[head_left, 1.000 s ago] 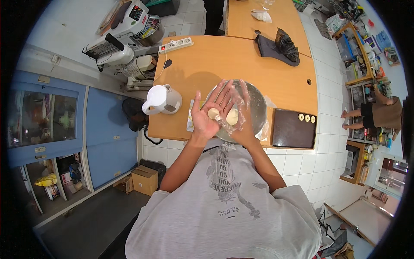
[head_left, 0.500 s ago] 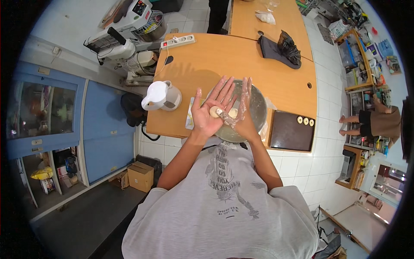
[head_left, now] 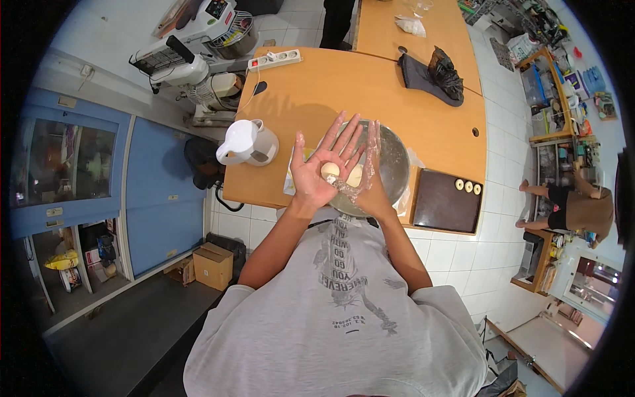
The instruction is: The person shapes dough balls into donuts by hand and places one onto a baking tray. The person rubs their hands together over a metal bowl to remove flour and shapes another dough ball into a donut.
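Observation:
My left hand [head_left: 317, 184] is palm up with fingers spread, a small dough ball [head_left: 330, 169] resting on its palm. Against it, my right hand [head_left: 370, 192], streaked with pale dough, has straight fingers and its thumb at the ball. Both hands are over a round metal bowl [head_left: 394, 165] holding more dough [head_left: 356, 174]. Right of the bowl lies a dark baking tray [head_left: 443, 202] with several small dough rings [head_left: 469, 186]. A white kettle [head_left: 246, 143] stands to the left.
A power strip [head_left: 274, 59] and black bag [head_left: 444, 74] lie on the wooden table [head_left: 311, 79]. Mixers [head_left: 221, 33], blue cabinets [head_left: 159, 192] and a cardboard box [head_left: 213, 268] are left. A co-worker [head_left: 582, 212] is by the right shelves; dark-trousered legs [head_left: 334, 20] show beyond the table.
My hands rise slightly in view. My right thumb shifts on the dough ball, uncovering more of it. The co-worker at the right appears farther down in the view.

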`<action>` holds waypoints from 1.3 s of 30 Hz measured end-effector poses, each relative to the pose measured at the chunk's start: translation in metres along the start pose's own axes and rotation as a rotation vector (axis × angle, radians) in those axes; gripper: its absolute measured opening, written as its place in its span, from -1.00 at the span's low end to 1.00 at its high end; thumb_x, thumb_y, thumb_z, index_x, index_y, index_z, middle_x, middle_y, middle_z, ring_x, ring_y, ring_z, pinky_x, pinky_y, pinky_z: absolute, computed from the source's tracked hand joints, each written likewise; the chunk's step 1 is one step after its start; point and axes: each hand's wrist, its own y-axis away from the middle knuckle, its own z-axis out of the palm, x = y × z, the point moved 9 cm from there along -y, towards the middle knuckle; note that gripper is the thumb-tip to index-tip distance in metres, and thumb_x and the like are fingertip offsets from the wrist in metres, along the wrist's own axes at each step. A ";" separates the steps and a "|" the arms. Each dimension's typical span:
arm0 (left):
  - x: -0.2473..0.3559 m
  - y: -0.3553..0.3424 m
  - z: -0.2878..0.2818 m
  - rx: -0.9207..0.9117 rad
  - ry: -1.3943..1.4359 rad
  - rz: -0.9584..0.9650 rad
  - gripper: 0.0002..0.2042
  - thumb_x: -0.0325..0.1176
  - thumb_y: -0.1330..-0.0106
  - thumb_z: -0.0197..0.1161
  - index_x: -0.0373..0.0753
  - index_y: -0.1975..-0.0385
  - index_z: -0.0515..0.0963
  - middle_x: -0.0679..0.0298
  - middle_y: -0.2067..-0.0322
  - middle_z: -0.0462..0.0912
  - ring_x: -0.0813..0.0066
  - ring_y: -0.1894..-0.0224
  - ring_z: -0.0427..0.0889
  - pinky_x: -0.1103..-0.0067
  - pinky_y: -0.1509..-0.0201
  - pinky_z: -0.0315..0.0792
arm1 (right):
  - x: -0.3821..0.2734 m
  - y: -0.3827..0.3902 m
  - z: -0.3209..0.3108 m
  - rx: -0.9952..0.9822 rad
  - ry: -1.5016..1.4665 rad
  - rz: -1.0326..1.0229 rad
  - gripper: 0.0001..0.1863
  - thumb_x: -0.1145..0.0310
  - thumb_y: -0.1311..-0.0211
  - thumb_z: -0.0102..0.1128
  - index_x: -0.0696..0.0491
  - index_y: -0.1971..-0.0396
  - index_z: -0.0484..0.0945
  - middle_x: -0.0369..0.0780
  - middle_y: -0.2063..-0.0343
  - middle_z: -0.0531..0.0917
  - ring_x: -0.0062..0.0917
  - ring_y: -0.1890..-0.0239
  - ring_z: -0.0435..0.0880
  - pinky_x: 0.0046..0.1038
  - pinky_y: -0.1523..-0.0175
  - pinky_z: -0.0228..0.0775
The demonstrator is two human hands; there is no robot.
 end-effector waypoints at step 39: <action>0.011 -0.003 -0.015 0.092 0.032 0.062 -0.15 0.39 -0.48 -0.26 -0.14 -0.57 0.11 0.15 -0.57 0.10 0.27 -0.61 0.03 0.32 -0.66 -0.02 | -0.018 -0.005 -0.023 0.218 0.026 -0.141 0.00 -0.15 -0.41 0.12 0.14 -0.59 -0.07 -0.01 -0.60 -0.02 -0.11 -0.64 -0.15 -0.03 -0.63 -0.38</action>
